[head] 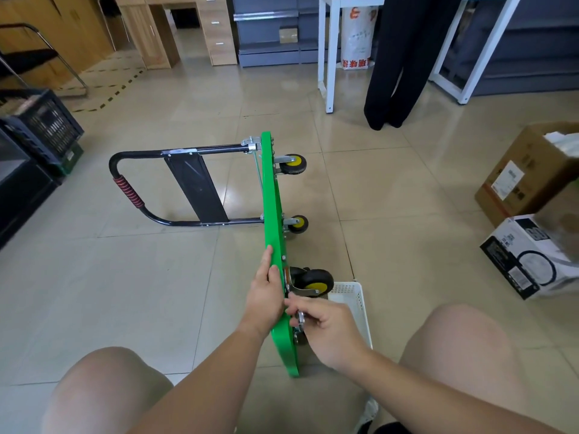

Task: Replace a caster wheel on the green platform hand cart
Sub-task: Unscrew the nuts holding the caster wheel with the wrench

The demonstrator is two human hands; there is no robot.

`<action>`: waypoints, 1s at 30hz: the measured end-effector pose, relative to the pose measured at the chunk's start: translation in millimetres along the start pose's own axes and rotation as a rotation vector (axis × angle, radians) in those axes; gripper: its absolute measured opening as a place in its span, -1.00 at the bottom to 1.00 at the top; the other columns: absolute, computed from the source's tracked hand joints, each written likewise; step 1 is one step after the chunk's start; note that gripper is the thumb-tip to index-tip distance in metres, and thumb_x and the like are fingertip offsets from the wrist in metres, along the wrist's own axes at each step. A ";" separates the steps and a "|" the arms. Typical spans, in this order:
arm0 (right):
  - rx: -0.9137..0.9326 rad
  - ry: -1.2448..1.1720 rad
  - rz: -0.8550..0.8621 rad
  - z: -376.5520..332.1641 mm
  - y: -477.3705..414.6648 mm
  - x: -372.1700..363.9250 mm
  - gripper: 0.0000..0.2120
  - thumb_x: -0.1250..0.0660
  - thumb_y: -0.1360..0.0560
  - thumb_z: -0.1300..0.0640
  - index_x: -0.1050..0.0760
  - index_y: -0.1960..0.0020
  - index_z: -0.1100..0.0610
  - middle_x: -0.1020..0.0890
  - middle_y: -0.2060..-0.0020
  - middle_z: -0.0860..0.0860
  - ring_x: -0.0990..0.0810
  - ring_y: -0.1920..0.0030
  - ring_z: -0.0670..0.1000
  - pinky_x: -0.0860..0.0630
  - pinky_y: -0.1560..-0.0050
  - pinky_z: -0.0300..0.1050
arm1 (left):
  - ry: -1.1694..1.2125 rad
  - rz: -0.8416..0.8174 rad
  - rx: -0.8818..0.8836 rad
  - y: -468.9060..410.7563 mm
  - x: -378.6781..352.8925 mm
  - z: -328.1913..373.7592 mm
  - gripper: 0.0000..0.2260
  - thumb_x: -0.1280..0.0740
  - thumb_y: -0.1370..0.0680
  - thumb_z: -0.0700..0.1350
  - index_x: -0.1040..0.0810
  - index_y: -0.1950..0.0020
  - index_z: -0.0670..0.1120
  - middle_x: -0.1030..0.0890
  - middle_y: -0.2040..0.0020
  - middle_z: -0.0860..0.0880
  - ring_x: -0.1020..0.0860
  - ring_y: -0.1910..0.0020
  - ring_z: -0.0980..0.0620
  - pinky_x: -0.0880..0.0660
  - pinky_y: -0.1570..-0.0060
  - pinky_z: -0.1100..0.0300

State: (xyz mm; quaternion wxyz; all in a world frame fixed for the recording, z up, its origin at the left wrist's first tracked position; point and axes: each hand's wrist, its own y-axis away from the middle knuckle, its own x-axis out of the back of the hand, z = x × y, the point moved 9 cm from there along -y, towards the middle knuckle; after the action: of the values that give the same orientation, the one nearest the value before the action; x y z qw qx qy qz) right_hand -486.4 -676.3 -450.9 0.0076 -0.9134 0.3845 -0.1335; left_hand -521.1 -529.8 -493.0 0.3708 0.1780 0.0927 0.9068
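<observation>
basket [352, 296] right of cart [275, 277] (on its edge), boxes [526, 245] farther right.

beige tiled floor [391, 189], wooden desks [175, 29]

**Both hands forward, knees apart**

Your left hand [266, 296] reaches ahead on a nearly straight arm and grips the upper edge of the green platform [269, 189], one finger stretched along it. Your right hand [329, 330] comes in from the right, fingers [296, 303] curled, pinching a small metal part [301, 317]. Your bare knees flank both forearms.
</observation>
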 end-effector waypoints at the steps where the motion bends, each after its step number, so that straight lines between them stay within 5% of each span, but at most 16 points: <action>1: 0.012 0.003 0.041 -1.6 1.3 3.7 -0.45 -0.25 -0.47 0.39 -0.65 -0.01 -0.29 -0.68 -0.07 -0.28 -0.65 -0.18 -0.09 -0.60 -0.19 0.07 | 0.000 -0.001 -0.007 0.8 0.0 1.7 -0.58 -0.05 -0.73 0.01 -0.21 -0.58 0.33 -0.64 0.00 0.09 -0.57 0.14 -0.05 -0.54 -0.11 0.01; 4: -0.015 -0.059 0.126 -17.6 -5.2 18.2 -0.47 -0.31 -0.46 0.31 -0.64 0.04 -0.37 -0.70 0.04 -0.26 -0.68 -0.02 -0.14 -0.59 -0.15 -0.15 | -0.003 -0.014 -0.030 2.3 -1.9 2.6 -0.56 -0.05 -0.73 -0.01 -0.20 -0.61 0.25 -0.59 -0.02 0.21 -0.54 -0.01 0.09 -0.45 -0.19 0.09; 7: -0.017 -0.097 0.185 -29.9 -24.1 37.4 -0.55 -0.40 -0.49 0.38 -0.66 0.13 -0.23 -0.71 0.13 -0.26 -0.66 0.06 -0.24 -0.52 -0.09 -0.35 | -0.052 0.005 -0.060 6.0 0.1 6.0 -0.56 -0.04 -0.73 0.00 -0.18 -0.63 0.22 -0.52 -0.42 0.09 -0.50 -0.27 0.09 -0.35 -0.32 0.19; 9: -0.052 -0.115 0.169 -32.0 -42.4 44.5 -0.60 -0.41 -0.51 0.36 -0.67 0.14 -0.17 -0.72 0.15 -0.22 -0.66 0.05 -0.20 -0.55 -0.11 -0.28 | -0.091 0.008 -0.069 8.7 0.8 10.2 -0.57 -0.03 -0.75 -0.02 -0.18 -0.64 0.19 -0.48 -0.45 0.08 -0.49 -0.29 0.11 -0.29 -0.24 0.33; 12: -0.152 -0.129 0.112 -32.3 -69.9 46.9 -0.71 -0.40 -0.55 0.27 -0.65 0.13 -0.13 -0.74 0.19 -0.09 -0.70 0.07 -0.09 -0.64 -0.04 -0.15 | -0.110 0.002 -0.057 11.2 -1.4 14.5 -0.58 -0.01 -0.75 -0.03 -0.19 -0.62 0.23 -0.55 -0.27 0.15 -0.51 -0.02 0.21 -0.34 0.01 0.42; 15: -0.242 -0.132 0.062 -27.4 -93.1 45.3 -0.85 -0.38 -0.57 0.27 -0.62 0.02 0.03 -0.73 0.12 0.11 -0.70 0.05 0.01 -0.66 -0.01 -0.14 | -0.084 -0.010 -0.048 10.1 -4.2 12.2 -0.57 0.00 -0.75 0.02 -0.15 -0.63 0.28 -0.42 -0.48 0.12 -0.47 -0.19 0.17 -0.30 -0.23 0.28; 19: -0.303 -0.052 -0.050 -17.7 -116.7 30.6 -0.88 -0.37 -0.57 0.26 -0.62 -0.09 0.18 -0.71 0.05 0.13 -0.71 0.02 0.09 -0.67 -0.04 -0.03 | -0.059 -0.010 -0.037 8.8 -3.2 9.4 -0.57 0.00 -0.75 0.02 -0.15 -0.62 0.27 -0.33 -0.57 0.10 -0.35 -0.47 0.09 -0.25 -0.53 0.09; 23: -0.342 -0.012 -0.163 -12.5 -131.3 14.1 -0.92 -0.35 -0.59 0.24 -0.61 0.04 0.13 -0.70 0.07 0.11 -0.71 0.03 0.07 -0.66 -0.07 0.04 | -0.065 -0.008 -0.024 9.8 -1.9 10.9 -0.57 0.00 -0.75 0.02 -0.16 -0.63 0.27 -0.33 -0.57 0.10 -0.34 -0.51 0.05 -0.24 -0.55 0.05; 30: -0.445 -0.051 -0.217 2.2 -146.1 4.7 -0.91 -0.36 -0.59 0.21 -0.62 -0.01 0.22 -0.69 0.02 0.22 -0.72 0.03 0.14 -0.67 -0.06 0.05 | -0.065 -0.015 -0.028 8.0 -1.6 9.8 -0.57 0.00 -0.74 0.03 -0.15 -0.62 0.29 -0.32 -0.57 0.13 -0.32 -0.51 0.07 -0.23 -0.52 0.12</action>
State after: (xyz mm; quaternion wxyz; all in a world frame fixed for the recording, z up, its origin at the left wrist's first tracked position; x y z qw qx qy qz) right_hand -380.3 -577.0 -434.9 -0.1983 -0.9317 0.3036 -0.0227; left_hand -521.3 -536.3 -482.0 0.3828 0.2016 0.0694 0.8989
